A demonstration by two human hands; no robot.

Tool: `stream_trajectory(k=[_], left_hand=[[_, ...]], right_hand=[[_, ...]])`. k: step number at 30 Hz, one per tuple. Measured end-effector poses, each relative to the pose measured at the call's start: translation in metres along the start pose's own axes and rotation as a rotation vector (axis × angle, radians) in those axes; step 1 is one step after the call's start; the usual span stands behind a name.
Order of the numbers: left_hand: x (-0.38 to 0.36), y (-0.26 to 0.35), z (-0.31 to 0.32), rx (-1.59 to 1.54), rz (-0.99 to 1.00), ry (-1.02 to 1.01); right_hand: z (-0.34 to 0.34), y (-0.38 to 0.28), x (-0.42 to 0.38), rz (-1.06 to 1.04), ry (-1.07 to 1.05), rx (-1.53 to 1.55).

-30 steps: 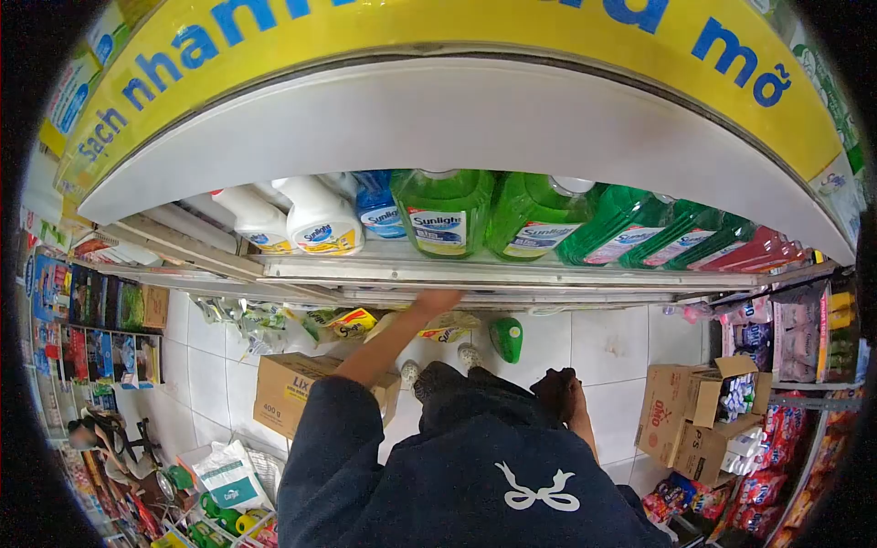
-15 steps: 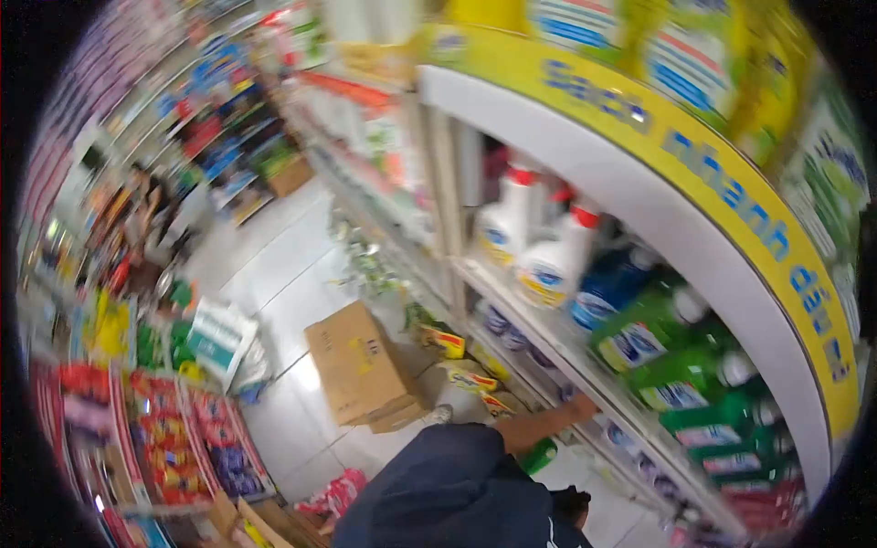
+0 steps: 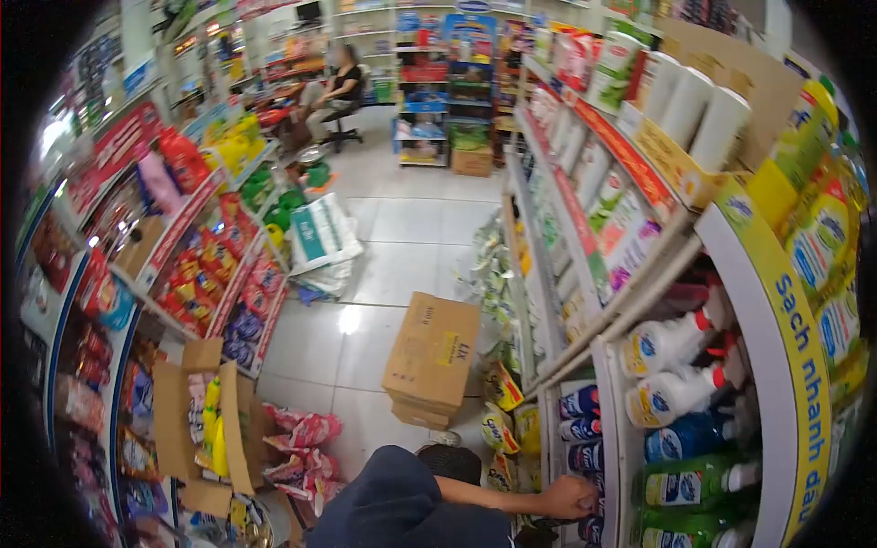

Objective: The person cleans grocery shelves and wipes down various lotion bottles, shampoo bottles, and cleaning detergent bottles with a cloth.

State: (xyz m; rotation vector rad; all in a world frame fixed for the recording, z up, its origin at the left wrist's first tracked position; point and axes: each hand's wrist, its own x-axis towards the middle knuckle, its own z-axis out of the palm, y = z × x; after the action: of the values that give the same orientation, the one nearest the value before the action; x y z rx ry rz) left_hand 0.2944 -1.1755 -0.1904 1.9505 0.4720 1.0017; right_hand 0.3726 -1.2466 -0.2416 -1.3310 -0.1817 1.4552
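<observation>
My left hand (image 3: 571, 498) reaches in from a navy sleeve (image 3: 402, 502) at the bottom of the view. Its fingers are curled together at the lower shelf on the right, beside a row of dark blue bottles (image 3: 586, 457). What they hold, if anything, is hidden. Right of the hand, green bottles (image 3: 681, 484) lie on the neighbouring shelf, with a blue bottle (image 3: 681, 441) and white spray bottles (image 3: 671, 393) above them. My right hand is out of view.
A closed cardboard box (image 3: 434, 352) stands on the tiled floor ahead. Pink packets (image 3: 306, 457) and an open carton (image 3: 215, 429) are at the left. Yellow-green packs (image 3: 500, 429) lie by the right shelf. A seated person (image 3: 343, 87) is far back.
The view has turned and levelled, bringing the aisle upright and showing more of the left shelves. My left hand stays near the right lower shelf.
</observation>
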Motion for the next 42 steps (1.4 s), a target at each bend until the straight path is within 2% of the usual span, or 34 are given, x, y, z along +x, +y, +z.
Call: stream_trajectory(k=[4, 7, 12, 16, 21, 23, 24, 27, 31, 37, 42], left_hand=[[-0.007, 0.012, -0.032, -0.018, 0.078, -0.113], [0.0, 0.041, -0.066, 0.05, 0.088, -0.065], [0.013, 0.072, -0.114, 0.071, 0.063, 0.129], [0.016, 0.095, -0.146, 0.031, 0.147, 0.249], [0.002, 0.102, -0.183, 0.16, 0.027, 0.415], [-0.005, 0.099, -0.195, 0.184, 0.006, 0.518], [-0.01, 0.097, -0.202, 0.191, -0.065, 0.493], [-0.012, 0.087, -0.218, 0.238, -0.031, 0.53], [-0.011, 0.073, -0.236, 0.34, -0.003, 0.434], [-0.03, 0.04, -0.27, 0.423, -0.031, 0.426], [-0.052, -0.021, -0.294, 0.534, -0.044, 0.363]], right_hand=[[0.021, -0.005, 0.015, 0.047, -0.091, -0.065], [0.033, -0.005, 0.02, 0.08, -0.144, -0.1], [0.053, -0.006, 0.028, 0.127, -0.239, -0.161], [0.064, -0.006, 0.032, 0.161, -0.307, -0.178], [0.08, -0.004, 0.043, 0.205, -0.408, -0.176], [0.088, -0.002, 0.042, 0.226, -0.42, -0.174], [0.094, -0.001, 0.042, 0.237, -0.427, -0.168], [0.111, 0.007, 0.047, 0.269, -0.458, -0.142], [0.145, 0.02, 0.054, 0.306, -0.488, -0.1], [0.205, 0.044, 0.071, 0.345, -0.504, -0.012], [0.26, 0.06, 0.098, 0.334, -0.516, 0.098]])
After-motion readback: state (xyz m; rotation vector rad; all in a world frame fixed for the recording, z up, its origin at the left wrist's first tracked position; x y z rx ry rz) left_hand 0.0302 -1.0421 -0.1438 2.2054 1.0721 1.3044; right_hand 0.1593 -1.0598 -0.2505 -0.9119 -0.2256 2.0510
